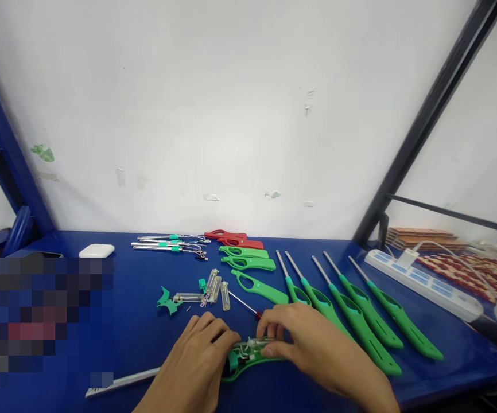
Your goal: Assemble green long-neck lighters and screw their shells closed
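On the blue tabletop [132, 312], left hand [202, 351] and right hand [302, 332], slightly apart, hold between them one opened green gas lighter [252, 360], its metal tube [134, 377] pointing left.

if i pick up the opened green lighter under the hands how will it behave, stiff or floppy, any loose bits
The opened green lighter looks moulded in hard plastic, so it would probably feel stiff. Its thin wires lie exposed and likely flex or snag easily. With inner parts uncovered, tipping it over might spill some.
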Demonstrator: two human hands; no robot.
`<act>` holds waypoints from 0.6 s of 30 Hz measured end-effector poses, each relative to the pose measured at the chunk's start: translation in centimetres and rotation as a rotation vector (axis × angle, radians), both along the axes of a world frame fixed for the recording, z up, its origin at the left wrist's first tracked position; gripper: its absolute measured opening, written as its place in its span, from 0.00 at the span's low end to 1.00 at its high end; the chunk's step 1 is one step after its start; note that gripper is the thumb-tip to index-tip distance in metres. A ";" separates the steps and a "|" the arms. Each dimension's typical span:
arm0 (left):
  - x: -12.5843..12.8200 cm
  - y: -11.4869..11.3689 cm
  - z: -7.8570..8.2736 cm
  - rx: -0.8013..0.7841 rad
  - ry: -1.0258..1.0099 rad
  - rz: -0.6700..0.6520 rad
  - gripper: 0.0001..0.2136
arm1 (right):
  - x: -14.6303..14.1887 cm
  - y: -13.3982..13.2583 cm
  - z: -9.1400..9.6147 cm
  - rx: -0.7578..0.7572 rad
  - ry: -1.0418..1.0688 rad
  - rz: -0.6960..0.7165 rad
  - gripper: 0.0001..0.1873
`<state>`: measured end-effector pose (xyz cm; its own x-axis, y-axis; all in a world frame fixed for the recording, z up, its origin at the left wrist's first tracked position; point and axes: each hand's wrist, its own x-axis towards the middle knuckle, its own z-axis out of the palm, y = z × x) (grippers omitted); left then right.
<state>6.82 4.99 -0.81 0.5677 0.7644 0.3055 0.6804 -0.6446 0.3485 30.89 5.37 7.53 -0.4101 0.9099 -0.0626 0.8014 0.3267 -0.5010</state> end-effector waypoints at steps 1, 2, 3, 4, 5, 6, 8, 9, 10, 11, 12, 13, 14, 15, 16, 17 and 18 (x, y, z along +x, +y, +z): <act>0.0 0.1 0.0 0.001 -0.002 -0.002 0.21 | 0.0 -0.1 0.0 -0.004 -0.003 -0.001 0.08; 0.0 0.1 0.0 0.004 -0.003 -0.006 0.21 | 0.0 -0.1 0.1 -0.006 -0.006 -0.002 0.08; -0.1 0.1 -0.1 0.009 -0.003 -0.010 0.21 | -0.1 -0.2 0.1 -0.007 -0.008 -0.003 0.08; -0.1 0.1 -0.1 0.015 -0.004 -0.013 0.22 | -0.1 -0.2 0.2 -0.006 -0.009 -0.004 0.09; -0.1 0.1 -0.2 0.019 -0.004 -0.020 0.22 | -0.2 -0.2 0.2 -0.006 -0.009 -0.006 0.09; -0.1 0.0 -0.2 0.022 -0.007 -0.022 0.22 | -0.2 -0.3 0.2 -0.004 -0.008 -0.007 0.10; -0.1 -0.1 -0.1 0.024 -0.015 -0.018 0.21 | -0.3 -0.3 0.2 -0.004 -0.006 -0.008 0.10; 0.0 -0.1 -0.1 0.026 -0.017 -0.013 0.20 | -0.3 -0.3 0.2 -0.007 -0.007 -0.006 0.10; 0.0 -0.2 0.0 0.026 -0.015 -0.011 0.20 | -0.2 -0.3 0.2 -0.008 -0.007 -0.004 0.10; 0.1 -0.2 0.0 0.028 -0.012 -0.010 0.21 | -0.2 -0.2 0.3 -0.008 -0.008 -0.001 0.10; 0.1 -0.2 0.1 0.032 -0.007 -0.012 0.21 | -0.1 -0.2 0.3 -0.008 -0.008 0.002 0.10; 0.1 -0.3 0.2 0.037 -0.002 -0.015 0.22 | -0.1 -0.2 0.3 -0.008 -0.007 0.005 0.10; 0.2 -0.4 0.3 0.043 0.003 -0.021 0.23 | 0.0 -0.2 0.3 -0.010 -0.006 0.009 0.10; 0.2 -0.4 0.4 0.050 0.005 -0.024 0.22 | 0.0 -0.2 0.4 -0.014 -0.006 0.015 0.10; 0.2 -0.5 0.5 0.053 0.008 -0.024 0.21 | 0.0 -0.2 0.4 -0.020 -0.007 0.019 0.10; 0.3 -0.5 0.6 0.052 0.013 -0.022 0.19 | 0.0 -0.1 0.4 -0.023 -0.008 0.022 0.10; 0.3 -0.6 0.7 0.048 0.020 -0.024 0.17 | 0.0 -0.2 0.5 -0.024 -0.010 0.023 0.09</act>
